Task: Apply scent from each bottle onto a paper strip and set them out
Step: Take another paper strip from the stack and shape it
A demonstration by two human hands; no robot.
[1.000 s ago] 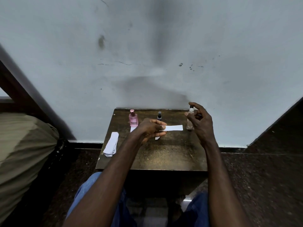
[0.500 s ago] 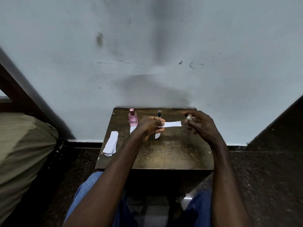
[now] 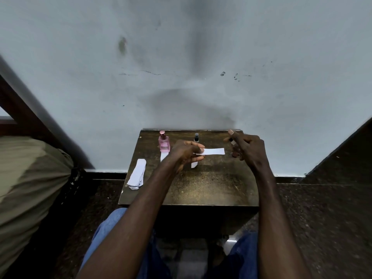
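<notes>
My left hand (image 3: 186,153) pinches one end of a white paper strip (image 3: 215,151) and holds it level above the small brown table (image 3: 211,186). To the strip's right, my right hand (image 3: 246,147) grips a small clear bottle (image 3: 232,142), mostly hidden by the fingers, with the index finger raised above its top. A pink bottle (image 3: 164,141) stands at the back left with a strip (image 3: 163,156) in front of it. A small dark-capped bottle (image 3: 196,137) stands at the back middle, another strip (image 3: 194,164) lying before it.
A stack of blank paper strips (image 3: 137,174) lies on the table's left edge. A pale wall rises right behind the table. An olive cushion (image 3: 30,178) sits at the left, dark floor surrounds the table, and my knees in blue jeans are below.
My right hand lifted the clear bottle off the table's back right, tilted it toward the strip's free end, and the index finger has now risen above its top. The left hand held the strip steady.
</notes>
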